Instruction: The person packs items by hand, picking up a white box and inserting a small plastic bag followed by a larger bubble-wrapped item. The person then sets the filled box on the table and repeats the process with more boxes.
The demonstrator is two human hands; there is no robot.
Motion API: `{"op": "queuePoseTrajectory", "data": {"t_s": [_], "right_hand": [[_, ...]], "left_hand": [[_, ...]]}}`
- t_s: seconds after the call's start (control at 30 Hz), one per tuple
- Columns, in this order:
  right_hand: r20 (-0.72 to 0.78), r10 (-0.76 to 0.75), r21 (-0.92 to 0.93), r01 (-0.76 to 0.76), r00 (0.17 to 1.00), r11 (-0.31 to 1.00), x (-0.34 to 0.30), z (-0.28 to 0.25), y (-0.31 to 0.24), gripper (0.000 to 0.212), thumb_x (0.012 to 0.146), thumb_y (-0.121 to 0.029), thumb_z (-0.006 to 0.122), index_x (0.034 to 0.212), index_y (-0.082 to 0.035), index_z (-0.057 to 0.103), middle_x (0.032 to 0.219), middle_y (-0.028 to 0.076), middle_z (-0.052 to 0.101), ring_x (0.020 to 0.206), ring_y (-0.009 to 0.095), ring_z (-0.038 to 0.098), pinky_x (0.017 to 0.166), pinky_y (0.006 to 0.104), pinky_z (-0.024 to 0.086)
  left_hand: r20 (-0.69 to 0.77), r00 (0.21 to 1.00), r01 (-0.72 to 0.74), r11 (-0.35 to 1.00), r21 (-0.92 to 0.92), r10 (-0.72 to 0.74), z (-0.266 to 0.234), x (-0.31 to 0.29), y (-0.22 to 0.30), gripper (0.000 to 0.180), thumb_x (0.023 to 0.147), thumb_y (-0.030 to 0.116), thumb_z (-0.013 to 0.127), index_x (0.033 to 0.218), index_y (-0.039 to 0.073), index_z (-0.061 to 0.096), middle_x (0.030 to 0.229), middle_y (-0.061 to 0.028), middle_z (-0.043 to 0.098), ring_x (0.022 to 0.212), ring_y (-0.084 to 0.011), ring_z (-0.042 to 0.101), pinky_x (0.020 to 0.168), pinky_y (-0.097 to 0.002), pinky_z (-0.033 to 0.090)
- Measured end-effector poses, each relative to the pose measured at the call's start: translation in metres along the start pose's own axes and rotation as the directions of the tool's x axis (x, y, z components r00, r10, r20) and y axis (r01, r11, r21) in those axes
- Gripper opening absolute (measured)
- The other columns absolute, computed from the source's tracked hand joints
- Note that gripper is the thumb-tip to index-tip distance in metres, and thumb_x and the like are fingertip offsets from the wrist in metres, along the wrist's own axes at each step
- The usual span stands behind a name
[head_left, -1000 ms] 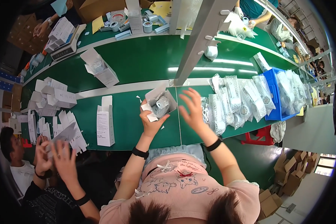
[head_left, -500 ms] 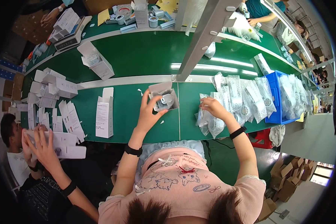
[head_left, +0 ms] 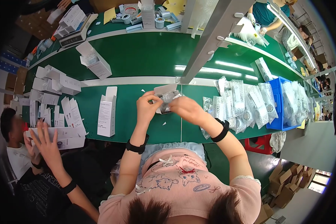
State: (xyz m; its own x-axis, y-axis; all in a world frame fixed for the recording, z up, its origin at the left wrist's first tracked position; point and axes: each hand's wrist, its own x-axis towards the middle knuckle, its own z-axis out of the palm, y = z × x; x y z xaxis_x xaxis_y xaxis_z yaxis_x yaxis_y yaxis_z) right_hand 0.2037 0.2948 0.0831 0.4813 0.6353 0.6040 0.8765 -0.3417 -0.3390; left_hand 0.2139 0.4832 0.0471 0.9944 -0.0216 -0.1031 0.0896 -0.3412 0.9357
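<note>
White cardboard box, flap raised, between two bare hands.
Left grip at the box's left edge, thumb and forefinger bent close together; exact hold impossible to tell. Right grip over the box's right side, fingers curled downward, fingertips blurred; closure and hold likewise impossible to tell. Inside the box, grey contents in crinkled clear plastic, partly covered by fingers. Beneath, glossy green surface. Farther left, tall white printed carton with open top flap, then flat white printed cartons near a co-worker's hand. Right of the hands, pile of clear bubble-wrap sleeves, just beside a blue plastic bin with more of the same.
</note>
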Motion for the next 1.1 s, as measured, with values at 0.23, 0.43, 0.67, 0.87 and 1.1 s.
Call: {"op": "queuePoseTrajectory", "data": {"t_s": [0.23,0.43,0.67,0.87,1.1], "right_hand": [[0.203,0.128,-0.152,-0.098,0.971,0.984,0.003,0.019,-0.012,0.043,0.065,-0.022,0.070,0.099,-0.002,0.055,0.107,0.013,0.052,0.107,0.029,0.047,0.092,0.0402,0.037],[-0.221,0.381,0.145,-0.356,0.898,0.923,-0.057,0.034,0.018,0.090,0.054,-0.028,0.081,0.127,-0.002,0.036,0.123,0.015,0.043,0.125,0.029,0.030,0.105,0.0395,0.020],[0.137,0.761,0.631,-0.648,0.634,0.427,-0.053,0.114,0.045,0.095,0.056,-0.023,0.080,0.132,-0.003,0.026,0.130,0.018,0.035,0.123,0.031,0.033,0.102,0.0382,0.026],[-0.177,0.822,0.685,-0.532,0.541,0.498,0.030,0.134,0.162,0.091,0.059,-0.013,0.076,0.133,-0.001,0.024,0.127,0.016,0.038,0.118,0.028,0.038,0.098,0.0338,0.031],[-0.171,0.806,0.468,-0.673,0.567,0.573,0.023,0.136,0.176,0.094,0.061,-0.013,0.074,0.135,0.000,0.017,0.132,0.025,0.028,0.121,0.034,0.034,0.100,0.0355,0.030]], "left_hand": [[-0.039,0.996,-0.089,0.986,-0.138,0.084,-0.012,0.002,-0.020,0.015,0.065,0.009,0.070,0.075,0.000,0.064,0.101,-0.0130,0.060,0.074,-0.0140,0.058,0.062,-0.0245,0.045],[-0.417,0.864,0.266,0.448,0.854,0.281,-0.101,0.005,-0.075,0.080,0.064,0.021,0.075,0.131,0.012,0.033,0.133,-0.0173,0.031,0.124,-0.0357,0.028,0.096,-0.0534,0.025],[-0.364,0.917,0.397,0.448,0.801,-0.163,-0.090,-0.022,-0.107,0.110,0.054,0.031,0.079,0.139,0.018,0.012,0.129,-0.0214,0.028,0.112,-0.0387,0.035,0.088,-0.0600,0.030],[0.196,0.843,0.162,0.584,0.795,-0.501,-0.012,-0.052,-0.037,0.110,0.053,0.046,0.077,0.139,0.013,0.018,0.126,-0.0210,0.034,0.112,-0.0375,0.036,0.089,-0.0543,0.033],[0.306,0.919,0.043,0.836,0.548,-0.248,-0.018,-0.027,-0.112,0.098,0.056,0.038,0.078,0.133,0.005,0.027,0.127,-0.0170,0.038,0.112,-0.0381,0.039,0.094,-0.0433,0.034]]}}
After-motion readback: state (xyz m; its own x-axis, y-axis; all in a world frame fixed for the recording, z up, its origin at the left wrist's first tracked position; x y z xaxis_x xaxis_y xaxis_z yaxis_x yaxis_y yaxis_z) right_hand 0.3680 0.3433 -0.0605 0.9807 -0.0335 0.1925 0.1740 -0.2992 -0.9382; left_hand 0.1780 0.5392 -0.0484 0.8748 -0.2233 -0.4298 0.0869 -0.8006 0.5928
